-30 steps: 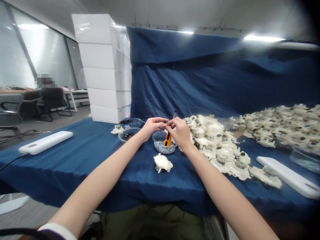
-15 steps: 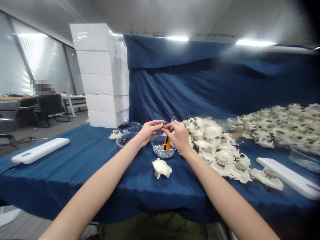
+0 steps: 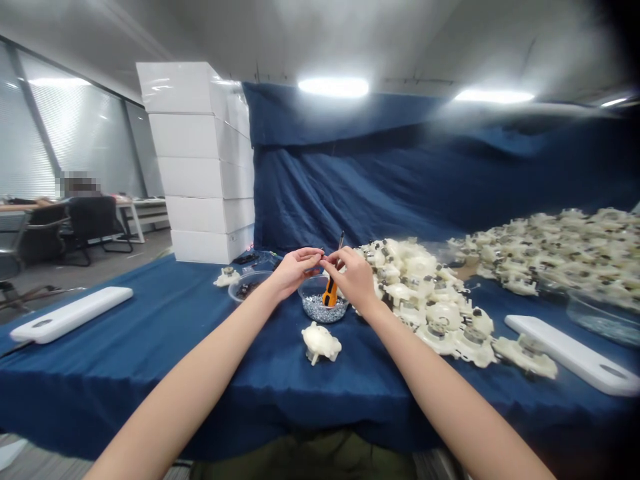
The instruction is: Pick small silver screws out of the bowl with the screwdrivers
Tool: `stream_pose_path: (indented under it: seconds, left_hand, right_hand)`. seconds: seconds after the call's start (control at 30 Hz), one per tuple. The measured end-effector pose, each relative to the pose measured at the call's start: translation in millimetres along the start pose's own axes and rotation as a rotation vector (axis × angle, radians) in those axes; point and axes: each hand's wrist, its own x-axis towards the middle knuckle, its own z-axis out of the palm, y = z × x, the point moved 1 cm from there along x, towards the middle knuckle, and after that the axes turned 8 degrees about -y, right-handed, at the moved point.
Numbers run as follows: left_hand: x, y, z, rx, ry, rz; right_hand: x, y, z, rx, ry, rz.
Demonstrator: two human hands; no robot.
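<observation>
Screwdriver (image 3: 330, 292) with an orange-and-black handle and thin metal shaft is gripped in the right hand (image 3: 354, 272), the nearer of the two. Its long axis stands steep: shaft up, tilted slightly rightward, handle down over a clear, round plastic bowl (image 3: 303, 305). The left hand (image 3: 296, 272), fingers bent, meets the right at the fingertips; whether it pinches anything, I cannot tell. One cream, lobed plastic housing (image 3: 321, 341) sits below both hands, just on the person's side of the bowl.

There are five white boxes (image 3: 181, 137), three clear bowls (image 3: 309, 287), two long white bars (image 3: 73, 315), two heaps of cream parts (image 3: 407, 257), two single cream pieces (image 3: 321, 341) and one orange-handled tool (image 3: 330, 293).
</observation>
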Motion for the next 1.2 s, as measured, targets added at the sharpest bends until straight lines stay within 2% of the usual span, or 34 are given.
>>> stream_pose_path:
  seconds: [0.67,1.2]
  left_hand:
    - [4.4,-7.2,-5.0,0.114,0.083,0.012]
    - [6.3,-8.6,-7.9,0.125,0.043,0.027]
  right_hand:
    - [1.5,-1.0,0.1,-0.02,0.007,-0.014]
    - [2.9,-1.2,-1.0,-0.017,0.002,-0.005]
